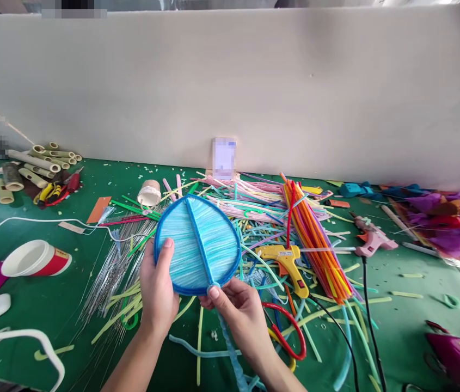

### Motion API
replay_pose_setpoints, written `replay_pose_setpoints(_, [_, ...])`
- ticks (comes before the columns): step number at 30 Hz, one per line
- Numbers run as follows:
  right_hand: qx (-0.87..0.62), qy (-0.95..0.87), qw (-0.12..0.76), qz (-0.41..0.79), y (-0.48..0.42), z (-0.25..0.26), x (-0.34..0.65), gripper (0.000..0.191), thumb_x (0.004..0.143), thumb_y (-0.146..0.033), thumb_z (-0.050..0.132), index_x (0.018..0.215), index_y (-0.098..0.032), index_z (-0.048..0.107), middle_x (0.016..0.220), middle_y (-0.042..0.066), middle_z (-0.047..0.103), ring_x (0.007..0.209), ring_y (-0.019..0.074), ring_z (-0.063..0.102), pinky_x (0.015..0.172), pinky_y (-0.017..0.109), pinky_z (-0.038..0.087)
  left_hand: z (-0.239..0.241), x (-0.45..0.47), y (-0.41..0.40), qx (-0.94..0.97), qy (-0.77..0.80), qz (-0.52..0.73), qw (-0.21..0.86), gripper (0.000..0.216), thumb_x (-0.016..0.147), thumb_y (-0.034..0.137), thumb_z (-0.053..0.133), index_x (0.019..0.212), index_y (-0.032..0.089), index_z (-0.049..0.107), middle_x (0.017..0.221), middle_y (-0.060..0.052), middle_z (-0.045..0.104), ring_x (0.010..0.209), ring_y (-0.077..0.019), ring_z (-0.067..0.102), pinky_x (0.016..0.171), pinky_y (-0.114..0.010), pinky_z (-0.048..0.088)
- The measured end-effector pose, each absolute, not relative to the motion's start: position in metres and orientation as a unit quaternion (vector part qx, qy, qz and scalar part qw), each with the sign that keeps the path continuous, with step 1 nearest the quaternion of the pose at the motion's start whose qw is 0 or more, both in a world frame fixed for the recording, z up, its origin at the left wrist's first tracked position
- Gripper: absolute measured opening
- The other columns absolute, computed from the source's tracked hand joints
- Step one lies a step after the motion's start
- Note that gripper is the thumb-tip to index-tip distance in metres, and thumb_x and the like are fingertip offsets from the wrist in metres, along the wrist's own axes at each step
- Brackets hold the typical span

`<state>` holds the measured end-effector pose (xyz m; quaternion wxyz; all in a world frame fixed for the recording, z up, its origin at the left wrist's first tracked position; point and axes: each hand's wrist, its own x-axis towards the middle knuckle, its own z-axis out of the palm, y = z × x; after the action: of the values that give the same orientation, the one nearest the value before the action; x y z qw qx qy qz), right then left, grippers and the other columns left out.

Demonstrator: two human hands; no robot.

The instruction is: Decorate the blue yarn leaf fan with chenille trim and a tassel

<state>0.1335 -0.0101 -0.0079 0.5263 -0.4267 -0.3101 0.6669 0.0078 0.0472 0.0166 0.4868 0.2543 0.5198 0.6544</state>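
1. Nearest the lens, my left hand [157, 288] gripped the left rim of a blue yarn-wound fan [197, 245], thumb on its face and fingers behind. I judged that this grip turned the flat face towards me.
2. My right hand [240, 310] pinched the fan's lower tip, where the centre rib met a blue pipe-cleaner stem [230, 348] trailing down. That pinch seemed to steady the joint.
3. I counted one fan, held just above the green table [409, 326] and its clutter.
4. Two glue guns lay to the right, one yellow glue gun [287, 261] and one pink glue gun [370, 237], each with a dark cord running towards me.
5. One red-and-white paper cup [36, 258] lay on its side at the left. One bundle of orange pipe cleaners [315, 239] lay between the guns.
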Motion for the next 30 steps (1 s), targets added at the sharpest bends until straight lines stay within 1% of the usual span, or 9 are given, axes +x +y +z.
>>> replay_pose_setpoints(4, [-0.453, -0.304, 0.529, 0.65, -0.01, -0.01, 0.133, 0.037, 0.081, -0.049, 0.077, 0.069, -0.016, 0.064, 0.067, 0.006, 0.075, 0.062, 0.0148, 0.067, 0.063, 0.025, 0.052, 0.018, 0.01, 0.045, 0.263, 0.521, 0.653, 0.482, 0.035, 0.086, 0.043, 0.071, 0.115, 0.023, 0.068, 0.103, -0.005, 0.073, 0.089, -0.0214, 0.072, 0.089, -0.036, 0.056])
replay_pose_setpoints(11, [-0.464, -0.324, 0.54, 0.623, -0.008, -0.007, 0.133, 0.039, 0.082, -0.05, 0.075, 0.066, -0.018, 0.06, 0.064, 0.006, 0.074, 0.06, 0.0163, 0.069, 0.061, 0.025, 0.053, 0.02, 0.012, 0.043, 0.262, 0.522, 0.657, 0.476, 0.041, 0.087, 0.044, 0.07, 0.123, 0.026, 0.066, 0.106, -0.005, 0.072, 0.09, -0.0221, 0.071, 0.088, -0.037, 0.057])
replay_pose_setpoints(16, [-0.464, -0.323, 0.543, 0.621, -0.009, -0.01, 0.135, 0.037, 0.082, -0.049, 0.076, 0.067, -0.018, 0.064, 0.065, 0.006, 0.075, 0.063, 0.0174, 0.071, 0.064, 0.026, 0.054, 0.019, 0.013, 0.044, 0.263, 0.518, 0.661, 0.475, 0.038, 0.086, 0.044, 0.07, 0.119, 0.024, 0.067, 0.105, -0.005, 0.073, 0.09, -0.0213, 0.071, 0.089, -0.037, 0.057])
replay_pose_setpoints(20, [-0.387, -0.339, 0.541, 0.666, -0.007, -0.013, 0.141, 0.043, 0.076, -0.061, 0.076, 0.078, -0.018, 0.073, 0.073, 0.007, 0.076, 0.07, 0.0207, 0.071, 0.074, 0.032, 0.056, 0.019, 0.012, 0.048, 0.254, 0.527, 0.661, 0.469, 0.037, 0.085, 0.043, 0.071, 0.116, 0.023, 0.067, 0.1, -0.005, 0.073, 0.087, -0.0217, 0.072, 0.089, -0.038, 0.056])
replay_pose_setpoints(22, [-0.366, -0.35, 0.545, 0.669, -0.006, -0.012, 0.143, 0.045, 0.082, -0.063, 0.069, 0.082, -0.018, 0.074, 0.079, 0.007, 0.076, 0.073, 0.0209, 0.07, 0.076, 0.034, 0.055, 0.019, 0.01, 0.051, 0.249, 0.53, 0.664, 0.465, 0.036, 0.084, 0.042, 0.072, 0.114, 0.022, 0.067, 0.097, -0.005, 0.074, 0.088, -0.0226, 0.072, 0.09, -0.039, 0.056])
replay_pose_setpoints(24, [-0.374, -0.356, 0.546, 0.66, -0.005, -0.011, 0.144, 0.04, 0.09, -0.056, 0.064, 0.08, -0.018, 0.074, 0.079, 0.007, 0.076, 0.073, 0.0199, 0.069, 0.076, 0.033, 0.054, 0.019, 0.008, 0.052, 0.248, 0.53, 0.664, 0.465, 0.035, 0.084, 0.042, 0.073, 0.112, 0.021, 0.067, 0.097, -0.005, 0.074, 0.092, -0.0242, 0.072, 0.091, -0.039, 0.056])
replay_pose_setpoints(25, [-0.382, -0.356, 0.543, 0.657, -0.005, -0.01, 0.144, 0.037, 0.091, -0.052, 0.064, 0.078, -0.018, 0.074, 0.077, 0.006, 0.075, 0.073, 0.0192, 0.069, 0.076, 0.033, 0.054, 0.018, 0.008, 0.052, 0.249, 0.528, 0.661, 0.471, 0.036, 0.084, 0.042, 0.072, 0.112, 0.021, 0.067, 0.099, -0.006, 0.073, 0.095, -0.0251, 0.072, 0.091, -0.04, 0.056])
replay_pose_setpoints(28, [-0.406, -0.341, 0.546, 0.649, -0.004, -0.009, 0.143, 0.03, 0.088, -0.045, 0.07, 0.075, -0.018, 0.071, 0.07, 0.004, 0.073, 0.069, 0.0177, 0.068, 0.074, 0.03, 0.054, 0.016, 0.009, 0.046, 0.269, 0.498, 0.642, 0.517, 0.046, 0.083, 0.043, 0.074, 0.122, 0.022, 0.062, 0.11, -0.008, 0.072, 0.104, -0.0276, 0.07, 0.091, -0.04, 0.057])
replay_pose_setpoints(30, [-0.419, -0.324, 0.558, 0.639, -0.003, -0.01, 0.142, 0.029, 0.087, -0.044, 0.072, 0.074, -0.018, 0.07, 0.067, 0.002, 0.071, 0.069, 0.0169, 0.067, 0.072, 0.029, 0.054, 0.014, 0.012, 0.036, 0.299, 0.457, 0.619, 0.564, 0.067, 0.074, 0.039, 0.082, 0.132, 0.024, 0.053, 0.112, -0.009, 0.071, 0.103, -0.0288, 0.071, 0.087, -0.039, 0.059])
